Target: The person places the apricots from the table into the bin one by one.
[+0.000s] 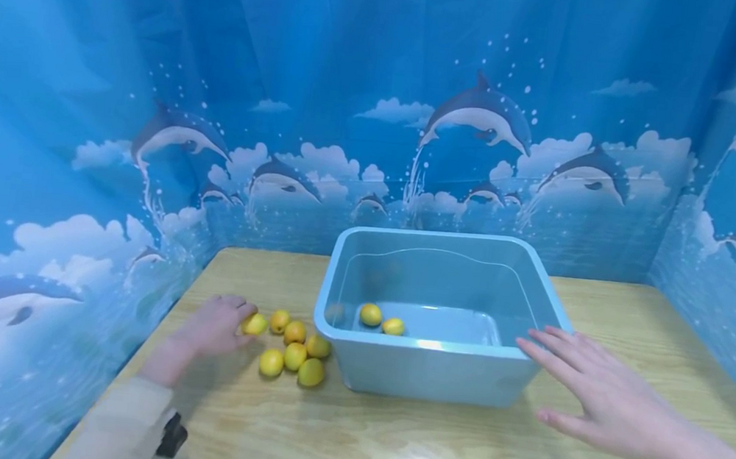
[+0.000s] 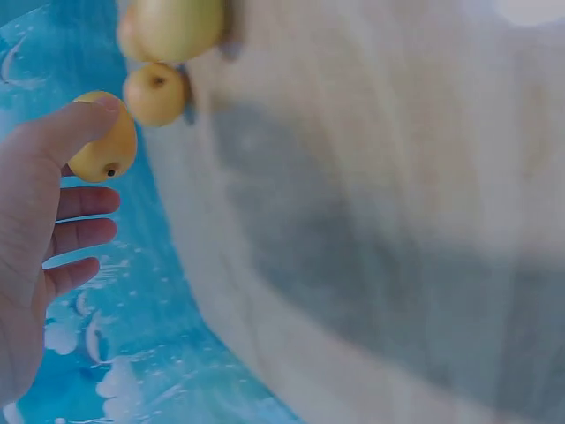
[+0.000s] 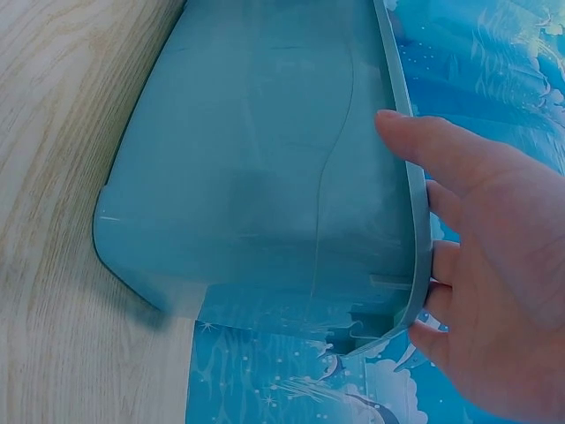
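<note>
With thumb and fingers, my left hand (image 1: pixel 215 324) pinches a small yellow fruit (image 2: pixel 113 146) that has a dark spot at one end; its other fingers stay apart from it. Several similar yellow fruits (image 1: pixel 294 356) lie grouped on the table just right of that hand. A light blue plastic bin (image 1: pixel 434 372) stands right of the group, and two yellow fruits (image 1: pixel 370 315) lie on its floor. Over the bin's right front rim, my right hand (image 1: pixel 605 393) extends fairly straight fingers, with the thumb spread outside the wall; firm contact is hard to tell.
The light wooden table (image 1: pixel 347 442) carries everything. Behind it and at both sides hangs a blue curtain (image 1: pixel 356 73) printed with dolphins and clouds. A dark object (image 1: pixel 172 435) sits at the left sleeve's wrist.
</note>
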`<state>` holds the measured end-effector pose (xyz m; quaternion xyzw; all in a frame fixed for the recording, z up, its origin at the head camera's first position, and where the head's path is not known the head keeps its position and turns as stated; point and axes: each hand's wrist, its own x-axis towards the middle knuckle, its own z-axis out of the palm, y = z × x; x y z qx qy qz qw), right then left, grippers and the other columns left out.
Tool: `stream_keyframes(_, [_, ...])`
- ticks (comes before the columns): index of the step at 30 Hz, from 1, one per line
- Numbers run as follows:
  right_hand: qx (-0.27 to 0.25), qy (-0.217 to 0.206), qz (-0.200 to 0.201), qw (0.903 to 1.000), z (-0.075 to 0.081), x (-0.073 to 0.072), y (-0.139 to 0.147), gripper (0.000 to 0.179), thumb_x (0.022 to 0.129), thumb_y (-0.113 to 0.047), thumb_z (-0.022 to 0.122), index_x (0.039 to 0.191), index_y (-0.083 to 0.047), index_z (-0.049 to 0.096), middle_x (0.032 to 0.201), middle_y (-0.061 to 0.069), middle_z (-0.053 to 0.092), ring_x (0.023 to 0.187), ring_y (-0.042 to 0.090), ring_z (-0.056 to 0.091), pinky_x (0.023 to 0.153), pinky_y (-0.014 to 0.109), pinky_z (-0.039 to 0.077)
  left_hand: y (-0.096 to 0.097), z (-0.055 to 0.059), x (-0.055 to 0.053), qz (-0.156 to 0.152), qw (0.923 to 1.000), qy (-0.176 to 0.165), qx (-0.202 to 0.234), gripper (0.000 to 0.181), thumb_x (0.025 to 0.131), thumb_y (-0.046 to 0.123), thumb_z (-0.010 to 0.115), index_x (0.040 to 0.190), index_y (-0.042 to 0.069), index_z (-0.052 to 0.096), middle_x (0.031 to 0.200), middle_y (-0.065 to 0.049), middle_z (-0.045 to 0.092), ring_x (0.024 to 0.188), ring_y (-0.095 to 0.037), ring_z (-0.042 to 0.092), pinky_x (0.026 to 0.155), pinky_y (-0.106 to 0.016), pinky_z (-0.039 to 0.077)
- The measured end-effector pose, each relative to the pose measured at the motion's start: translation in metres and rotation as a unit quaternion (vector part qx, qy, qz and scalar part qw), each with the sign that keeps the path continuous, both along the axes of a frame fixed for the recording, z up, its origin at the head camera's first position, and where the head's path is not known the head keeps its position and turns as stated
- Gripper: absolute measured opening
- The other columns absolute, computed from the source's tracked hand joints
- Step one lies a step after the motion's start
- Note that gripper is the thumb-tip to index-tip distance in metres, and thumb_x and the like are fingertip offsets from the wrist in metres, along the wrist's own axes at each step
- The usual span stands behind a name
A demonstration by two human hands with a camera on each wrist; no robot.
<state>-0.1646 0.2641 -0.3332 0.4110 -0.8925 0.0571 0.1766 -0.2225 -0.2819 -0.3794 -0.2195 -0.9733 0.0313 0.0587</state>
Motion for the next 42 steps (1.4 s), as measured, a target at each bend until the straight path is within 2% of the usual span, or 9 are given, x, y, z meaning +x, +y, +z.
stream_keyframes(9, [0.004, -0.003, -0.003, 1.0, 0.002, 0.001, 0.0, 0.081, 0.078, -0.047, 0.069, 0.144, -0.019, 0.033, 0.14, 0.011, 0.041, 0.13, 0.027, 0.034, 0.106, 0.015, -0.004, 0.008, 0.038, -0.01, -0.005, 0.9996, 0.027, 0.0, 0.042, 0.08, 0.032, 0.07, 0.107, 0.0, 0.062, 0.098, -0.015, 0.061, 0.091, -0.033, 0.057, 0.08, -0.051, 0.044])
stream_keyframes(15, [0.005, -0.009, -0.005, 0.9999, 0.004, 0.0, -0.001, 0.081, 0.078, -0.047, 0.07, 0.144, -0.019, 0.033, 0.14, 0.011, 0.041, 0.126, 0.032, 0.038, 0.105, 0.014, -0.004, 0.017, 0.059, -0.016, -0.007, 0.9994, 0.035, -0.001, 0.043, 0.081, 0.033, 0.069, 0.109, 0.001, 0.061, 0.101, -0.015, 0.062, 0.094, -0.033, 0.057, 0.084, -0.052, 0.042])
stream_keyframes(20, [0.005, -0.017, -0.008, 0.9998, 0.004, 0.0, -0.001, 0.08, 0.078, -0.048, 0.068, 0.144, -0.019, 0.033, 0.14, 0.01, 0.041, 0.126, 0.032, 0.039, 0.103, 0.012, -0.005, 0.024, 0.072, -0.021, -0.012, 0.9988, 0.048, -0.008, 0.044, 0.081, 0.035, 0.068, 0.109, 0.002, 0.062, 0.102, -0.015, 0.062, 0.095, -0.032, 0.057, 0.084, -0.05, 0.043])
stream_keyframes(24, [0.003, -0.013, -0.003, 0.9999, 0.004, 0.001, -0.001, 0.08, 0.078, -0.048, 0.068, 0.144, -0.02, 0.033, 0.14, 0.009, 0.042, 0.126, 0.031, 0.039, 0.104, 0.012, -0.004, 0.033, 0.083, -0.025, -0.006, 0.9989, 0.044, -0.014, 0.043, 0.082, 0.036, 0.067, 0.11, 0.003, 0.062, 0.1, -0.012, 0.062, 0.093, -0.03, 0.056, 0.081, -0.047, 0.043])
stream_keyframes(32, [0.004, -0.008, -0.001, 1.0, 0.005, 0.001, -0.002, 0.079, 0.078, -0.048, 0.068, 0.144, -0.019, 0.034, 0.14, 0.009, 0.042, 0.124, 0.032, 0.04, 0.104, 0.012, -0.004, 0.054, 0.1, -0.035, -0.022, 0.9986, 0.045, -0.018, 0.04, 0.082, 0.037, 0.068, 0.108, 0.006, 0.063, 0.096, -0.008, 0.061, 0.089, -0.026, 0.056, 0.079, -0.045, 0.044])
stream_keyframes(39, [0.002, -0.009, -0.002, 1.0, 0.004, 0.003, -0.002, 0.079, 0.079, -0.048, 0.068, 0.144, -0.019, 0.034, 0.14, 0.009, 0.042, 0.124, 0.033, 0.04, 0.103, 0.012, -0.004, 0.067, 0.12, -0.037, -0.039, 0.9968, 0.062, -0.031, 0.039, 0.082, 0.035, 0.068, 0.106, 0.005, 0.063, 0.095, -0.008, 0.061, 0.088, -0.026, 0.055, 0.081, -0.047, 0.043])
stream_keyframes(42, [0.001, -0.013, -0.002, 0.9999, 0.005, 0.003, -0.002, 0.079, 0.079, -0.048, 0.068, 0.144, -0.02, 0.034, 0.14, 0.009, 0.042, 0.124, 0.033, 0.04, 0.103, 0.012, -0.004, 0.07, 0.129, -0.038, -0.046, 0.996, 0.067, -0.038, 0.04, 0.082, 0.036, 0.068, 0.107, 0.004, 0.063, 0.095, -0.009, 0.061, 0.087, -0.026, 0.055, 0.078, -0.044, 0.043])
